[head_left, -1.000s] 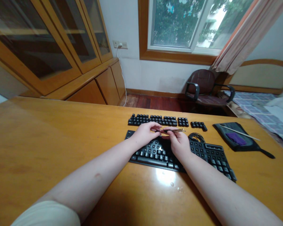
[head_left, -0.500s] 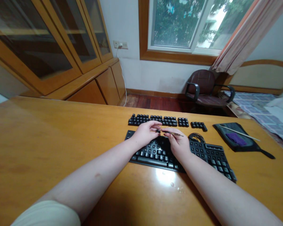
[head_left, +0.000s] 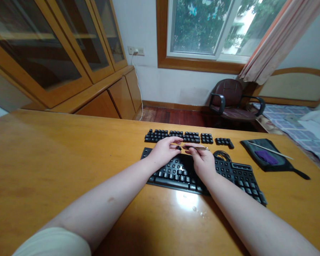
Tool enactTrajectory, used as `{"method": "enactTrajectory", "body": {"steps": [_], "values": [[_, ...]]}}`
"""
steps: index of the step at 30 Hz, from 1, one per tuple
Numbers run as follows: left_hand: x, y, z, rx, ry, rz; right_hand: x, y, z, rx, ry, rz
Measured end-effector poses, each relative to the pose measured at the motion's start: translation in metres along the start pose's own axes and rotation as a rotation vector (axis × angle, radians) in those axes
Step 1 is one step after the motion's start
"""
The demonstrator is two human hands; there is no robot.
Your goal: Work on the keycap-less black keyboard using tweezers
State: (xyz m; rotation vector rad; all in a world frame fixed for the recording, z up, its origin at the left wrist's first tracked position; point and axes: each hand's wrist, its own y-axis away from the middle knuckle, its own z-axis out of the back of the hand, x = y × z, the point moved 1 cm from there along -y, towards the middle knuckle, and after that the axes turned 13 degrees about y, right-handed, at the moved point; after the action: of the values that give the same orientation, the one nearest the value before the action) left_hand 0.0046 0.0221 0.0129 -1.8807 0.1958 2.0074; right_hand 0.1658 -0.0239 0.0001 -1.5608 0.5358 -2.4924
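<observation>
My left hand [head_left: 165, 150] is above the upper middle of a black keyboard [head_left: 168, 181], with a small black keycap [head_left: 178, 148] pinched at its fingertips. Just to the right, my right hand [head_left: 204, 163] is closed around a slim, brownish pen-like tool [head_left: 201, 148], whose exact kind I cannot make out. A narrow gap separates the tool from the keycap. Several keys are off the keyboard's upper rows, while lower rows still carry theirs. Beyond my hands, loose black keycaps [head_left: 156, 135] are laid out in rows on the desk. My right hand hides part of the keyboard.
A coiled black cable [head_left: 222, 155] lies behind the keyboard. On the right of the wooden desk [head_left: 77, 153] is a dark pouch [head_left: 258, 149] with a purple cloth [head_left: 266, 157] and a thin stick [head_left: 272, 150] on it. A chair [head_left: 229, 97] stands past the far edge.
My right hand has shifted slightly right, away from the keycap, and the tool has turned more level. My left hand has stayed almost in place.
</observation>
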Motion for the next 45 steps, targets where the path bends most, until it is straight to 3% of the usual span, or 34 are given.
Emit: {"method": "enactTrajectory", "body": {"steps": [9, 17, 24, 29, 32, 36, 40, 45], "values": [[-0.003, 0.001, 0.001, 0.040, -0.043, -0.053, 0.001, -0.001, -0.002, -0.014, -0.080, -0.061], [-0.007, 0.004, 0.004, 0.080, -0.362, -0.270, -0.001, -0.009, -0.003, -0.044, -0.423, -0.360], [-0.005, 0.008, 0.001, 0.126, -0.530, -0.433, -0.005, -0.013, -0.004, -0.090, -0.566, -0.452], [-0.008, 0.012, 0.000, 0.081, -0.514, -0.483, -0.006, -0.015, -0.003, -0.117, -0.612, -0.479], [-0.013, 0.010, 0.003, 0.005, -0.478, -0.448, -0.005, -0.014, -0.002, -0.167, -0.581, -0.458], [-0.014, 0.005, 0.010, -0.107, -0.492, -0.277, -0.005, -0.013, -0.001, -0.213, -0.536, -0.416], [-0.008, 0.002, 0.012, -0.114, -0.454, -0.159, -0.005, -0.012, -0.001, -0.237, -0.529, -0.393], [-0.004, 0.001, 0.010, -0.105, -0.369, -0.180, -0.005, -0.013, -0.001, -0.233, -0.521, -0.394]]}}
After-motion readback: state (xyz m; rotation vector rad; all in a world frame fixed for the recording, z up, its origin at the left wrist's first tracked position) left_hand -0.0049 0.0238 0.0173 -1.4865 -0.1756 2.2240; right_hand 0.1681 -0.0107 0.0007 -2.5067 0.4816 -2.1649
